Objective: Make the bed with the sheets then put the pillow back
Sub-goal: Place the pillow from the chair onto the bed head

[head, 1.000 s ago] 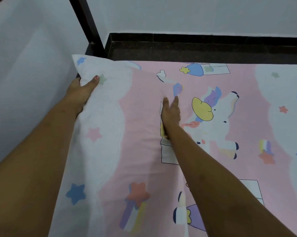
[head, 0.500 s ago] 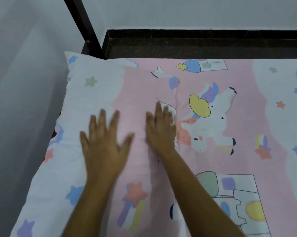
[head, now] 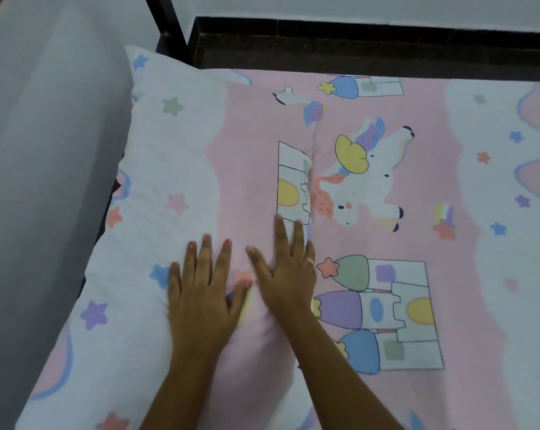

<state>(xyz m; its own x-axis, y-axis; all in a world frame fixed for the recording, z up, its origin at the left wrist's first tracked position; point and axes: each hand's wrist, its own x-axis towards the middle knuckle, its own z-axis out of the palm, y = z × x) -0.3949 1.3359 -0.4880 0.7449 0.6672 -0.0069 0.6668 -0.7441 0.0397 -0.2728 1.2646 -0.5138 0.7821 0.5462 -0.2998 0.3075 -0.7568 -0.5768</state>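
Pressed left hand (head: 200, 293) flat on the pillow (head: 175, 156), fingers straight and spread, gripping nothing. Rested right hand (head: 285, 274) just beside it, fingers straight too, at the pillow's right edge. Found the pillow lying on the sheet (head: 448, 243), left edge against the wall (head: 29, 150), far corner near the dark bed frame (head: 169, 23). Saw wide, flat sheet open to the pillow's right.

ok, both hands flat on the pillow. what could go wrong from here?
1. The pillow lies at the bed's left edge, beside a dark gap along the wall. A leftward push from the left hand could slide it in.
2. The right hand lies over the pillow's right edge, so pressing there may drag the sheet into wrinkles.
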